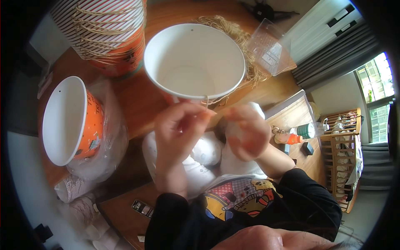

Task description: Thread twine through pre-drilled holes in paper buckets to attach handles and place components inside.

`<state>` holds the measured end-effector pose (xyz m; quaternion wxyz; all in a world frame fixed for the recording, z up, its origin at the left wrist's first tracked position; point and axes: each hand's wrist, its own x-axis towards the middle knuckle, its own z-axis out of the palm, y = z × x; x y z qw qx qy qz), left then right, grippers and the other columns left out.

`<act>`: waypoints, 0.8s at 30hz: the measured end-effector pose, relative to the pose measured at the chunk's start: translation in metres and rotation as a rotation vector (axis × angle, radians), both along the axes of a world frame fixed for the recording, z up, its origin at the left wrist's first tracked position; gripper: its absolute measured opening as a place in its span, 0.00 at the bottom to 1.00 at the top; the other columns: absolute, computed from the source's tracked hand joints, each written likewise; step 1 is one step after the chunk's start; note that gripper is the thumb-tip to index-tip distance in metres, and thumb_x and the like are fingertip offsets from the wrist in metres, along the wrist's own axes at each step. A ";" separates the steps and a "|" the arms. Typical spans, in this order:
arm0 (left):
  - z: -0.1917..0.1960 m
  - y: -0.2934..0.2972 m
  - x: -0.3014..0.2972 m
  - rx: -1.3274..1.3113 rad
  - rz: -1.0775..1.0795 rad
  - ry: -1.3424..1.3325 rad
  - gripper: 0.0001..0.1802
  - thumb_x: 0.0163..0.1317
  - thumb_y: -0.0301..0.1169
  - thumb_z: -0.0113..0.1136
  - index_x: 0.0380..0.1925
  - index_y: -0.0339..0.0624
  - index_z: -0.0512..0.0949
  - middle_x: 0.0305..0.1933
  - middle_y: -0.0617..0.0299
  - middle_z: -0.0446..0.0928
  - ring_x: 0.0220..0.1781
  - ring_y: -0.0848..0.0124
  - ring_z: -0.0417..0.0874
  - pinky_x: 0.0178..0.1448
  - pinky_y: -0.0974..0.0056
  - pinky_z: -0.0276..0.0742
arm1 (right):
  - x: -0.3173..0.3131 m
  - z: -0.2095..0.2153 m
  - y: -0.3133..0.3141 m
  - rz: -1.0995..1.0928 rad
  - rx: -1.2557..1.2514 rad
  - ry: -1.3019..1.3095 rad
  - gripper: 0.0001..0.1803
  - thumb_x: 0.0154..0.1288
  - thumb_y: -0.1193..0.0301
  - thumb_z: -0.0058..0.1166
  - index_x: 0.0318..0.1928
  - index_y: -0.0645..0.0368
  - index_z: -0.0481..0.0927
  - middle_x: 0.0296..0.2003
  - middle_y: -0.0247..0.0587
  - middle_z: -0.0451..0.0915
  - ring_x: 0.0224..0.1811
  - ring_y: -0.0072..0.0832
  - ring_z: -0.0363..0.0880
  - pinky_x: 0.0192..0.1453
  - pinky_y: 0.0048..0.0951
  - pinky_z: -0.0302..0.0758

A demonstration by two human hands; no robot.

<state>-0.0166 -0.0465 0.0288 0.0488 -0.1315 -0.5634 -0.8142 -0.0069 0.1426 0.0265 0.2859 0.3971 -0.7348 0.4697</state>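
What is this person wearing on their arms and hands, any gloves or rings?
Both hands are bare: the left hand and the right hand show no gloves, and no rings can be made out. Black sleeves are pushed up, leaving the forearms uncovered. The black top carries a colourful cartoon print on its front.

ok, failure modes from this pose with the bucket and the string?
1. The left hand and right hand pinch thin tan twine at the rim of the white-lined paper bucket; the twine could slip out of the pinch.
2. The bucket seems held only at its near rim, so a tug might tip it.
3. The loose pile of raffia-like twine behind the bucket could snag.
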 end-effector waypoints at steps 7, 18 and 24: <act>-0.005 -0.014 -0.004 -0.188 0.172 0.048 0.07 0.61 0.29 0.68 0.36 0.38 0.85 0.34 0.67 0.83 0.29 0.84 0.72 0.33 0.76 0.64 | -0.009 -0.006 -0.014 -0.466 0.265 0.012 0.24 0.45 0.73 0.71 0.45 0.54 0.77 0.43 0.33 0.82 0.46 0.37 0.76 0.54 0.37 0.64; -0.006 -0.010 -0.016 -0.294 0.133 0.203 0.07 0.59 0.23 0.67 0.38 0.36 0.83 0.39 0.60 0.85 0.31 0.80 0.78 0.37 0.74 0.74 | -0.004 0.010 -0.002 -0.126 0.231 -0.402 0.08 0.56 0.73 0.65 0.35 0.56 0.80 0.27 0.27 0.75 0.34 0.25 0.72 0.47 0.30 0.59; -0.001 -0.003 -0.012 -0.258 0.111 0.130 0.07 0.58 0.24 0.68 0.36 0.37 0.82 0.38 0.61 0.85 0.32 0.78 0.78 0.39 0.72 0.73 | 0.014 0.025 0.007 0.096 -0.004 -0.414 0.06 0.57 0.71 0.64 0.35 0.55 0.81 0.25 0.29 0.75 0.31 0.27 0.71 0.46 0.31 0.61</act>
